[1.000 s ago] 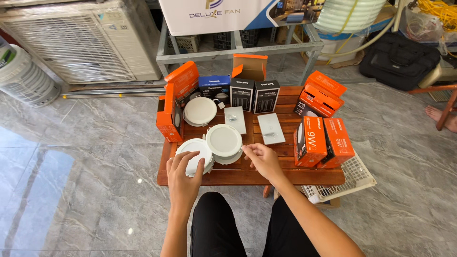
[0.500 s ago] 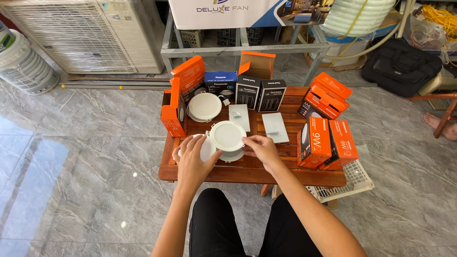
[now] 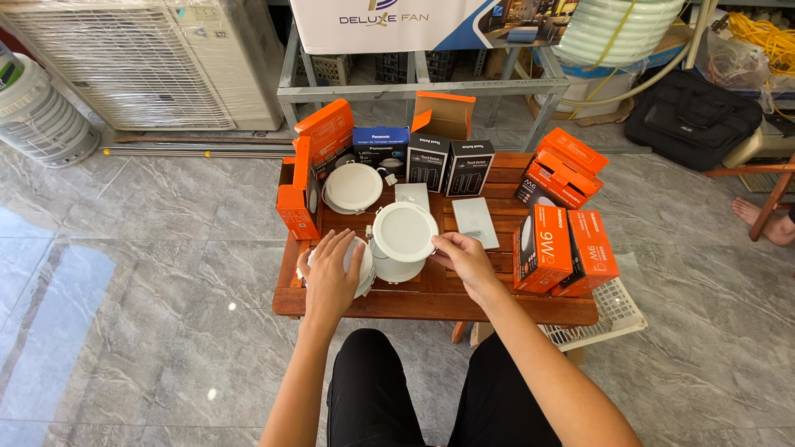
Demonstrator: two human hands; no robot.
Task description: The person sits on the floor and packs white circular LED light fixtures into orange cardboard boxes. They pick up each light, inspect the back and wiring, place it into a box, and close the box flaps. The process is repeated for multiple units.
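On a low wooden table [image 3: 431,302] stand three round white ceiling lights. My left hand [image 3: 331,271] lies over the front-left light [image 3: 364,269], fingers curled on it, hiding most of it. My right hand [image 3: 464,258] pinches the right rim of the middle light [image 3: 404,232], which stands face up. The third light [image 3: 352,187] lies behind them, by an open orange box [image 3: 300,197]. Two flat white panels [image 3: 474,222] lie beside the middle light.
Orange boxes [image 3: 567,248] stand at the table's right, black boxes [image 3: 447,165] and a blue one [image 3: 381,145] at the back. A white basket [image 3: 617,313] sits under the right end. Behind are an air-conditioner unit [image 3: 141,58], a metal rack [image 3: 414,87] and a black bag [image 3: 691,116]. Another person's foot [image 3: 766,225] is at right.
My left hand has brought its light down from a tilted hold to the table top. My right hand has moved left from the table to the middle light's rim.
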